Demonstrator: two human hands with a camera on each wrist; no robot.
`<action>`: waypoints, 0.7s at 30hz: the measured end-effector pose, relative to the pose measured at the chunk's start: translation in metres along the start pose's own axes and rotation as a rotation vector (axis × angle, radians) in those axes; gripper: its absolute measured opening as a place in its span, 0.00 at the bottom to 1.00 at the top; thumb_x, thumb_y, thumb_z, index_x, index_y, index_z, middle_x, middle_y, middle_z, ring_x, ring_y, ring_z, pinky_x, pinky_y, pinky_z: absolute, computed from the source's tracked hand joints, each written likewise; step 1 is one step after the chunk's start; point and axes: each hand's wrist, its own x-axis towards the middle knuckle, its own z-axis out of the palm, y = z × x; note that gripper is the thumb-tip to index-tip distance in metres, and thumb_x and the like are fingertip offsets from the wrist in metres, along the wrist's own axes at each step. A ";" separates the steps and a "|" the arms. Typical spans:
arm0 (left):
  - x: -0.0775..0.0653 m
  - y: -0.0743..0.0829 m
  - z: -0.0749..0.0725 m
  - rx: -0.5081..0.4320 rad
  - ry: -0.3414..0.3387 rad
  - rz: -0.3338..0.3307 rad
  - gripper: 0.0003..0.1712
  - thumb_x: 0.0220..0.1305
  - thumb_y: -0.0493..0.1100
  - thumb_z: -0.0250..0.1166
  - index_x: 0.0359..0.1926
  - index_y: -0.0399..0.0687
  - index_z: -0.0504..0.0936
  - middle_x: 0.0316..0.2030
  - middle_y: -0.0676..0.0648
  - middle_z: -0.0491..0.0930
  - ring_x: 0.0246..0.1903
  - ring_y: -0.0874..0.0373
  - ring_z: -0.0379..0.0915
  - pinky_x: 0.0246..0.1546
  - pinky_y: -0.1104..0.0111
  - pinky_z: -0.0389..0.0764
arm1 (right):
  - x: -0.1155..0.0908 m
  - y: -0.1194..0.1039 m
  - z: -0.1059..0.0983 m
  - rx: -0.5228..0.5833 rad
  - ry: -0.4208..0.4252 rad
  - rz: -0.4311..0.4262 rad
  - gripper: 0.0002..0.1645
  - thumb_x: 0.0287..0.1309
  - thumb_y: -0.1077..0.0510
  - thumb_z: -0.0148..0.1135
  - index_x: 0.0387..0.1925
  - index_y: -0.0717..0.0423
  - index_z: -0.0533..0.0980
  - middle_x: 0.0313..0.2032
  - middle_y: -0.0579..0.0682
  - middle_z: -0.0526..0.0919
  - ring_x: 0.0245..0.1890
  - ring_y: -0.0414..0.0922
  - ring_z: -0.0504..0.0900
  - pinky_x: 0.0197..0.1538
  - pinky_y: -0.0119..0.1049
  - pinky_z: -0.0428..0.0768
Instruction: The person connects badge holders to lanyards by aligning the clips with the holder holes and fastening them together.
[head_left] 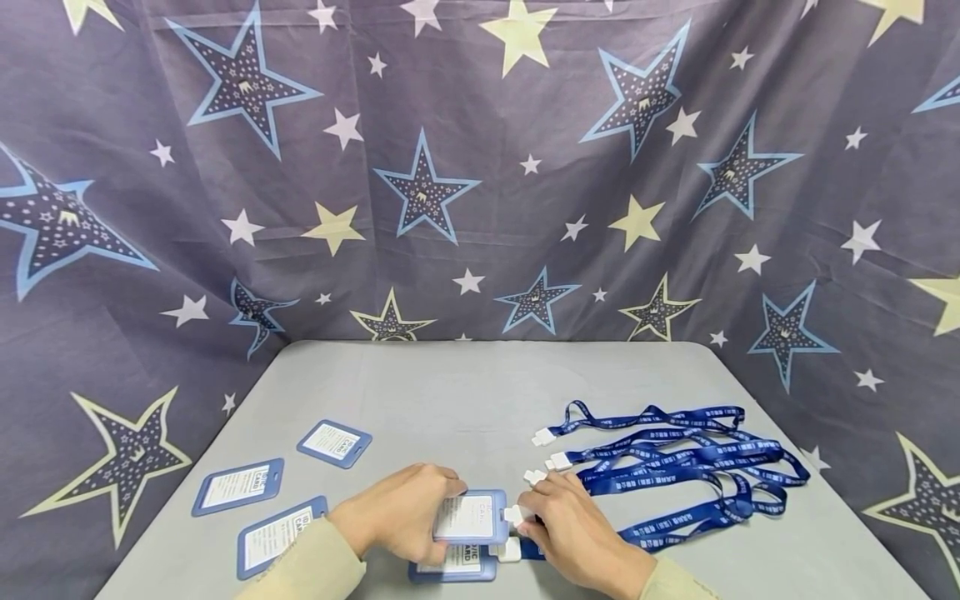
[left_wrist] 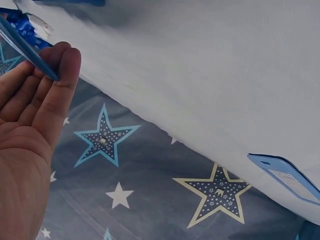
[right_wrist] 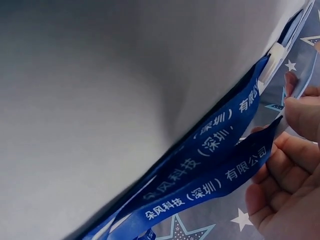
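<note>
Lined up, edge to tip
My left hand (head_left: 408,510) pinches a blue-framed, rectangular plastic card holder (head_left: 468,518) above a matching holder (head_left: 459,569); my right hand (head_left: 576,532) pinches a blue ribbon lanyard's (right_wrist: 210,190) white plastic clip (head_left: 515,515) at its short edge, seemingly to align them.

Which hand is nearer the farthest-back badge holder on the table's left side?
Left. The left hand is apart from that badge holder, to its right and closer to the camera. The right hand is farther right, holding a white clip.
</note>
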 end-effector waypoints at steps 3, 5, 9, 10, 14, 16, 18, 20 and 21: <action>0.000 0.000 0.000 0.001 -0.004 -0.004 0.29 0.31 0.50 0.74 0.41 0.49 0.81 0.31 0.62 0.76 0.26 0.72 0.68 0.28 0.81 0.72 | 0.000 0.000 0.000 -0.004 0.005 -0.003 0.07 0.51 0.51 0.69 0.28 0.43 0.76 0.25 0.33 0.70 0.32 0.36 0.65 0.44 0.34 0.65; 0.000 0.000 0.000 0.001 -0.006 -0.002 0.28 0.31 0.50 0.74 0.41 0.49 0.81 0.31 0.63 0.75 0.26 0.72 0.68 0.27 0.81 0.72 | 0.000 0.000 0.001 -0.008 0.011 -0.008 0.08 0.51 0.51 0.69 0.27 0.42 0.76 0.24 0.33 0.69 0.32 0.36 0.65 0.43 0.34 0.64; 0.001 0.001 0.000 0.002 -0.007 0.009 0.27 0.31 0.50 0.74 0.39 0.50 0.81 0.30 0.63 0.75 0.25 0.72 0.68 0.26 0.81 0.72 | 0.000 0.000 0.001 -0.013 0.024 -0.019 0.09 0.50 0.51 0.70 0.26 0.42 0.75 0.23 0.32 0.68 0.31 0.36 0.64 0.43 0.34 0.64; 0.001 0.001 0.000 0.003 -0.007 0.010 0.27 0.31 0.50 0.74 0.39 0.50 0.81 0.30 0.63 0.75 0.25 0.72 0.68 0.27 0.81 0.72 | 0.000 0.000 0.001 -0.013 0.027 -0.021 0.09 0.50 0.51 0.70 0.26 0.42 0.75 0.23 0.32 0.68 0.31 0.36 0.64 0.42 0.34 0.64; 0.001 0.001 0.000 0.009 -0.009 0.010 0.27 0.31 0.50 0.73 0.39 0.50 0.81 0.30 0.63 0.75 0.25 0.72 0.68 0.26 0.81 0.71 | 0.000 0.000 0.001 -0.016 0.029 -0.023 0.08 0.50 0.51 0.70 0.27 0.43 0.76 0.24 0.33 0.69 0.31 0.36 0.64 0.43 0.34 0.64; 0.002 0.002 -0.001 0.009 -0.010 0.007 0.27 0.31 0.50 0.73 0.39 0.50 0.81 0.30 0.62 0.75 0.25 0.72 0.68 0.26 0.81 0.72 | 0.000 0.000 0.001 -0.017 0.028 -0.023 0.08 0.50 0.51 0.70 0.27 0.43 0.77 0.24 0.33 0.69 0.31 0.36 0.65 0.43 0.34 0.64; 0.002 0.002 -0.001 0.010 -0.011 0.005 0.26 0.31 0.50 0.73 0.38 0.51 0.81 0.30 0.62 0.76 0.25 0.72 0.68 0.26 0.81 0.71 | 0.000 0.000 0.001 -0.016 0.029 -0.025 0.08 0.50 0.51 0.70 0.27 0.43 0.77 0.24 0.33 0.69 0.31 0.36 0.65 0.43 0.34 0.64; 0.002 0.003 -0.002 0.009 -0.011 0.004 0.26 0.31 0.50 0.73 0.38 0.51 0.81 0.31 0.62 0.76 0.25 0.72 0.68 0.26 0.81 0.71 | 0.000 0.000 0.001 -0.014 0.032 -0.027 0.08 0.50 0.51 0.70 0.27 0.43 0.77 0.24 0.33 0.69 0.31 0.35 0.65 0.43 0.34 0.64; 0.002 0.003 -0.002 0.007 -0.012 0.002 0.26 0.31 0.50 0.73 0.38 0.51 0.81 0.30 0.62 0.76 0.25 0.72 0.68 0.26 0.81 0.71 | 0.000 0.000 0.001 -0.013 0.034 -0.029 0.08 0.49 0.51 0.70 0.27 0.43 0.76 0.24 0.33 0.69 0.31 0.36 0.65 0.43 0.34 0.65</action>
